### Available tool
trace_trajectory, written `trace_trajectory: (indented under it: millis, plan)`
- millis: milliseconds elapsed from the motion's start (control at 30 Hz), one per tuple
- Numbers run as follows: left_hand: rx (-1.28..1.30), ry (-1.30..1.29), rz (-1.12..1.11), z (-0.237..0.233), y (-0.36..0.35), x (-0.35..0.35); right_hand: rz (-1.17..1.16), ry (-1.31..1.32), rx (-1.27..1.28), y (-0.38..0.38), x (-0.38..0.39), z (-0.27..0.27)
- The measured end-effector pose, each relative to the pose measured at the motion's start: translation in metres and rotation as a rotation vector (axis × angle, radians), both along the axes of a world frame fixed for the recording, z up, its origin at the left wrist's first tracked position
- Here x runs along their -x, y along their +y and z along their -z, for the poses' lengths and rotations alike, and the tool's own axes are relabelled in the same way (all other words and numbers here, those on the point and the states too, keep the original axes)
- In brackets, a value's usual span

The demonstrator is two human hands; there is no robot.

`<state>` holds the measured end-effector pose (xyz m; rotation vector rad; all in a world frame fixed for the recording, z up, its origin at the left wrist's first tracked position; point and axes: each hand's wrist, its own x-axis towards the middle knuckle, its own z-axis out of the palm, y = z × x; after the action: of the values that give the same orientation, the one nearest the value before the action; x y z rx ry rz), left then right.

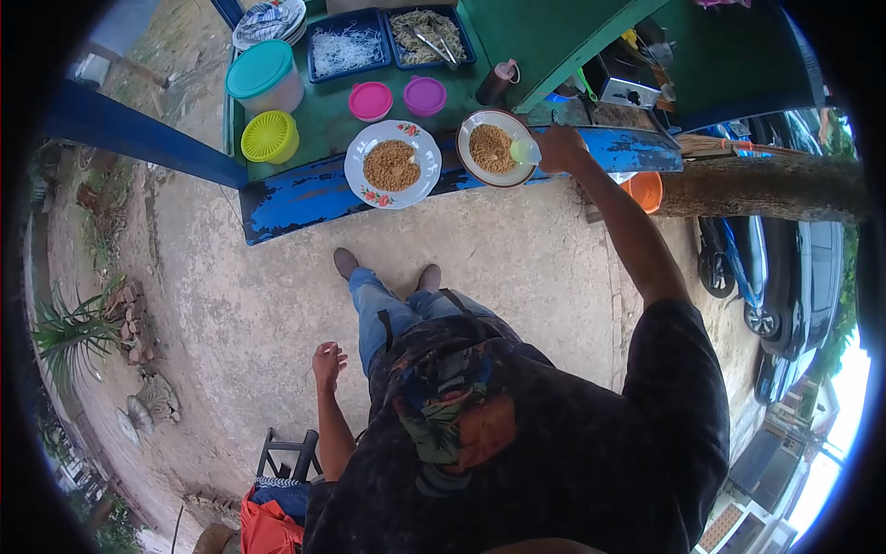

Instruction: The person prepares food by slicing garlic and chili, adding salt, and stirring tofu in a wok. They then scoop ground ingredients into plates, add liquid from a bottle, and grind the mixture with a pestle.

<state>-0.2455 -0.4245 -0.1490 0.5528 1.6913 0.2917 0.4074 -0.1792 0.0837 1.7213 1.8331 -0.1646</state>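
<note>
My right hand is closed round a small pale green cup, which is tilted over the right edge of a brown-rimmed plate. That plate holds brown, grainy food. Left of it, a white plate with red flowers carries more of the same brown food. Both plates stand at the front of the green and blue counter. My left hand hangs low beside my body, away from the counter, with its fingers partly curled and apart and nothing in them.
Behind the plates stand a pink-lidded tub, a purple-lidded tub, a dark bottle and blue trays of noodles, one with tongs. A teal-lidded container and yellow-lidded tub are at left. A stove is at right.
</note>
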Motion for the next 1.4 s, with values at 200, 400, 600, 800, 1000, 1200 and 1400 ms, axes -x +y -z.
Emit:
trace_trajectory:
  millis: [200, 400, 600, 800, 1000, 1200, 1400]
  plan:
    - [0.053, 0.057, -0.01, 0.003, -0.011, 0.002, -0.02, 0.017, 0.013, 0.001, -0.001, 0.005]
    - [0.12, 0.077, -0.045, 0.005, -0.032, 0.008, 0.13, 0.203, -0.033, -0.017, -0.02, 0.016]
    - [0.104, 0.081, -0.055, 0.0, -0.039, 0.005, 0.378, 0.617, -0.217, -0.028, -0.004, 0.043]
    - [0.097, 0.068, -0.001, 0.0, -0.029, 0.001, 0.175, 0.645, -0.027, 0.021, 0.119, 0.025]
    - [0.051, 0.047, -0.035, -0.001, -0.009, 0.026, -0.022, 0.31, 0.045, 0.059, 0.188, 0.011]
    - [0.097, 0.053, -0.076, 0.016, -0.003, 0.075, -0.131, 0.185, 0.07, 0.062, 0.202, -0.003]
    - [0.163, 0.045, -0.044, 0.02, 0.019, 0.112, -0.046, 0.143, 0.073, 0.067, 0.213, -0.009]
